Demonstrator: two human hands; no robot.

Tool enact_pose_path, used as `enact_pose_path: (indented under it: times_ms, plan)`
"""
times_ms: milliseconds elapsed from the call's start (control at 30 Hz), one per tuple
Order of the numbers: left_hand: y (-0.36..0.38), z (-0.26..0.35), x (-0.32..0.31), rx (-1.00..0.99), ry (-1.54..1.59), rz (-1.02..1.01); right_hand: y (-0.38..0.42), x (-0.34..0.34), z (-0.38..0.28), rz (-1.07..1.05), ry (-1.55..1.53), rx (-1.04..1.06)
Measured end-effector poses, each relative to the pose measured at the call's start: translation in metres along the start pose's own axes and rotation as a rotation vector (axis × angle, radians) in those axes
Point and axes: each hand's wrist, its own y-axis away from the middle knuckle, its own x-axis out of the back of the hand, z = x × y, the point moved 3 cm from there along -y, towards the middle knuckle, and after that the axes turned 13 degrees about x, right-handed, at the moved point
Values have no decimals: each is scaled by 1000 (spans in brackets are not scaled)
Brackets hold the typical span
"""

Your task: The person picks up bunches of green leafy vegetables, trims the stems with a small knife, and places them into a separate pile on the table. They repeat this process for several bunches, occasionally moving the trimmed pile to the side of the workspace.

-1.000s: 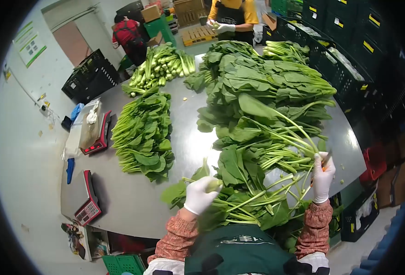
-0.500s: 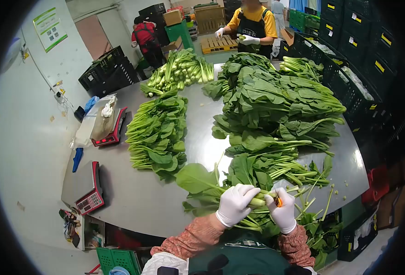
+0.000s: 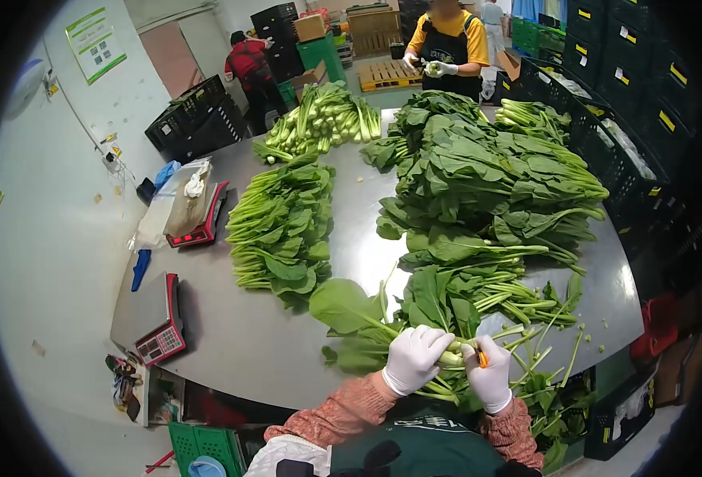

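My left hand [image 3: 416, 359], in a white glove, is closed round the stalks of a leafy green [image 3: 341, 308], whose broad leaf points left. Close beside it, my right hand [image 3: 489, 374], also gloved, grips a small orange tool [image 3: 482, 358] at the stalk's base. Which part of the tool touches the stalk is too small to tell. Just beyond my hands lie loose greens [image 3: 432, 300] and cut stalks [image 3: 527, 342]. A large heap of leafy greens [image 3: 478, 171] rises behind them, and a flatter row of greens [image 3: 283, 226] lies on the left.
Two scales, a near one [image 3: 160, 342] and a far one [image 3: 200, 230], stand along the left of the metal table [image 3: 232, 334]. Trimmed greens [image 3: 327, 123] are piled at its far end. Dark crates [image 3: 613, 151] line the right. A co-worker [image 3: 446, 52] stands beyond the table.
The view has shifted slightly, so the table's contents sit a little to the right. My hands remain together at the stalks. The co-worker's hands have come closer together.
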Motion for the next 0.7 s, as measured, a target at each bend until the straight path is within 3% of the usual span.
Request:
enact_pose_path:
  times_ms: [233, 333, 500, 700]
  plan:
    - [-3, -15, 3, 110, 121, -40, -2, 13, 11, -132, -165, -6]
    - [-7, -28, 11, 203, 162, -38, -3, 22, 18, -73, -54, -69]
    - [-5, -24, 8, 198, 161, -118, -11, 21, 26, 3, 320, 78]
    - [-4, -20, -1, 184, 119, -149, 1, 7, 30, -76, 114, 50]
